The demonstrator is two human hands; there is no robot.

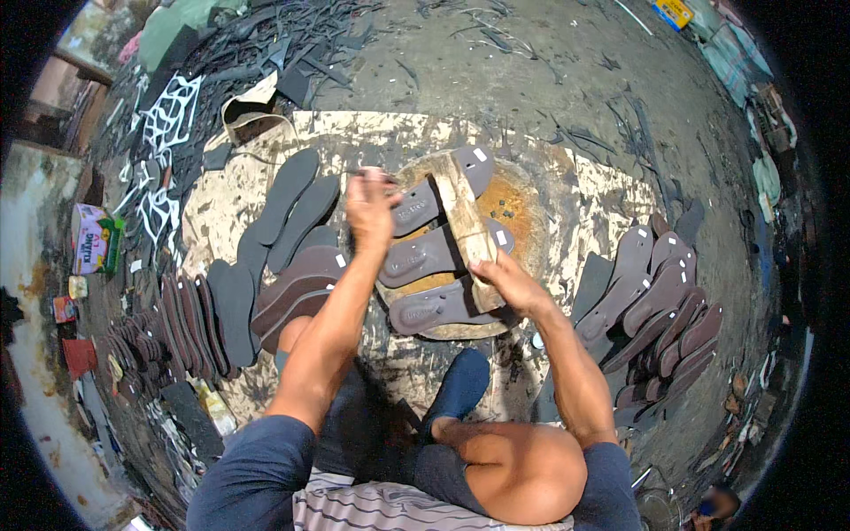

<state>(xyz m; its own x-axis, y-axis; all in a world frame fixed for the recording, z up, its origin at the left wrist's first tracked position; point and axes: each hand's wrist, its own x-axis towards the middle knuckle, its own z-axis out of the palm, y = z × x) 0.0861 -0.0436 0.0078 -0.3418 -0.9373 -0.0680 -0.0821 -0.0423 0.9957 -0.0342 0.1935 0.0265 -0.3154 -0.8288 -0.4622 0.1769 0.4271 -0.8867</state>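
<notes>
Three grey-brown sandal soles, the top one (pixel 416 209), the middle one (pixel 425 252) and the bottom one (pixel 443 305), lie side by side on a round wooden block (pixel 522 208). A worn wooden slat (pixel 464 217) lies across all three. My right hand (pixel 513 283) grips the slat near its lower end, thumb on top. At the top sole's left end is my left hand (pixel 370 211), fingers curled and slightly blurred. Something dark shows at its fingertips, too unclear to name.
Stacked brown soles (pixel 677 305) fan out on the right, with more brown soles (pixel 301 279) on the left. Dark flat soles (pixel 290 195) lie beside the block on a stained sheet (pixel 345 128). Black offcuts (pixel 292 53) litter the far floor. My sock-covered foot (pixel 465 380) is close below the block.
</notes>
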